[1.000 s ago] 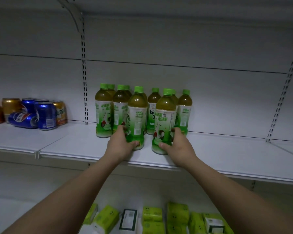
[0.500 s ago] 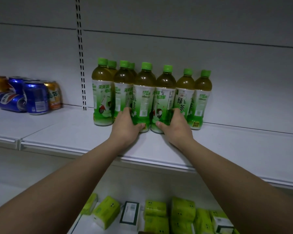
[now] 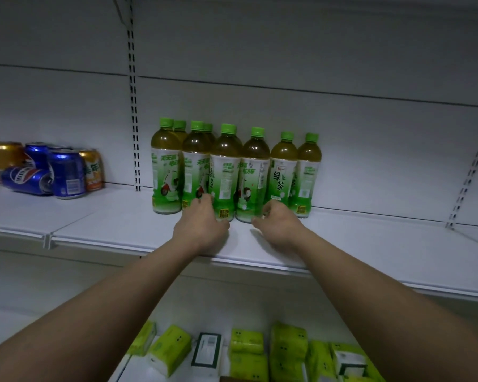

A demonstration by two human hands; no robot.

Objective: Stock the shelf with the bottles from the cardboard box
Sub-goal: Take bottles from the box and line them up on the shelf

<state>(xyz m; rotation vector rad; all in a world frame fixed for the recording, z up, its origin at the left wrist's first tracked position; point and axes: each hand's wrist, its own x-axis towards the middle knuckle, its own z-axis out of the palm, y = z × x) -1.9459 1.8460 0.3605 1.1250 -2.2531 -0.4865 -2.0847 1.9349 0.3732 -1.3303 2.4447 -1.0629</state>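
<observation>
Both hands have let go — left hand [image 3: 202,227] and right hand [image 3: 280,226] hang loosely curled, empty, by the bottles [image 3: 238,172]; brushing one could topple the row toward the shelf's [image 3: 370,244] front edge.

Left arm: bare, extended forward and up from lower left; left hand [image 3: 202,226] back-up, fingers curled loosely, not closed on anything. Right arm: bare, extended from lower right; right hand [image 3: 280,226] likewise back-up, fingers half curled, thumb pointing inward, holding nothing.
</observation>
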